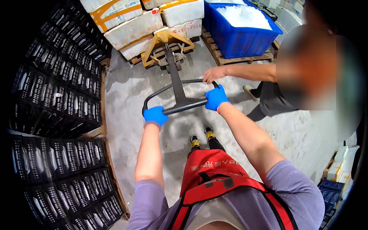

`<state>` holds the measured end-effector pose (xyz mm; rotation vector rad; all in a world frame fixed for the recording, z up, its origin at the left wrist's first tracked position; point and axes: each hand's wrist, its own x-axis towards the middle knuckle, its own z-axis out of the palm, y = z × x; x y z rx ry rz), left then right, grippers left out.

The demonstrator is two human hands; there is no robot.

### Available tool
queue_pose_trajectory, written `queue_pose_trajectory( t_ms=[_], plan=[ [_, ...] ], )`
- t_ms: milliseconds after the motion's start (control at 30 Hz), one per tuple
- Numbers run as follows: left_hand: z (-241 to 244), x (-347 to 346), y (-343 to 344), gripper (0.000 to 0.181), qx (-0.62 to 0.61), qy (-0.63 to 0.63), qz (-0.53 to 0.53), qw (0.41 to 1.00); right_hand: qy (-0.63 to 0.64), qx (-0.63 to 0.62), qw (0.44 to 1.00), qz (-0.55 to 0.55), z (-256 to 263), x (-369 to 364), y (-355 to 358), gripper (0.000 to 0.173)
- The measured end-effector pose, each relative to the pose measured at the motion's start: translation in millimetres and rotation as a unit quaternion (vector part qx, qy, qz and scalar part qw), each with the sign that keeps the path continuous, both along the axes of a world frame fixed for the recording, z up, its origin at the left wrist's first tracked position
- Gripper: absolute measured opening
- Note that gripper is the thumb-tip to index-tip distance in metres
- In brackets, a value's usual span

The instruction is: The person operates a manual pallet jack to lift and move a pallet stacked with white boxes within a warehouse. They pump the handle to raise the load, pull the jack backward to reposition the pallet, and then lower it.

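Observation:
My left hand (155,115), in a blue glove, is wrapped around the left end of the black loop handle (187,107) of a pallet jack. My right hand (216,98), gloved in the same blue, grips the handle's right end. From the handle a dark tow bar (174,74) runs away from me to the jack's yellow frame (162,36). That frame stands against a wooden pallet loaded with white foam boxes (137,28). A co-worker's bare hand (213,74) touches the far bar of the handle, close to my right hand.
Stacked black plastic crates (66,86) line the left side on wooden pallets. A blue tub (244,34) heaped with ice (243,17) rests on a wooden pallet (247,59) ahead right. The co-worker's leg (273,100) is at right. More foam boxes (335,171) stand at lower right.

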<state>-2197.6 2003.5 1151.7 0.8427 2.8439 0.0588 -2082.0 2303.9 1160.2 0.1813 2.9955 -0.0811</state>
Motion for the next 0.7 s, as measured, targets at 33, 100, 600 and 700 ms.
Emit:
queue_pose_trajectory(
  t_ms=[33, 100, 600, 700],
  plan=[
    [-2, 4, -3, 0.021, 0.008, -0.004, -0.007, 1.000, -0.002, -0.003, 1.000, 0.004, 7, 4, -6, 0.019],
    [0, 10, -3, 0.019, 0.021, -0.007, -0.024, 0.999, -0.010, 0.012, 1.000, -0.002, 10, 12, -5, 0.018],
    [23, 64, 6, 0.045, -0.146, -0.302, -0.112, 0.935, -0.125, -0.009, 0.983, 0.130, -10, 73, 16, 0.029],
    [28, 51, 18, 0.044, -0.144, -0.314, -0.099, 0.933, -0.133, -0.020, 0.986, 0.098, -2, 59, 20, 0.028]
  ],
)
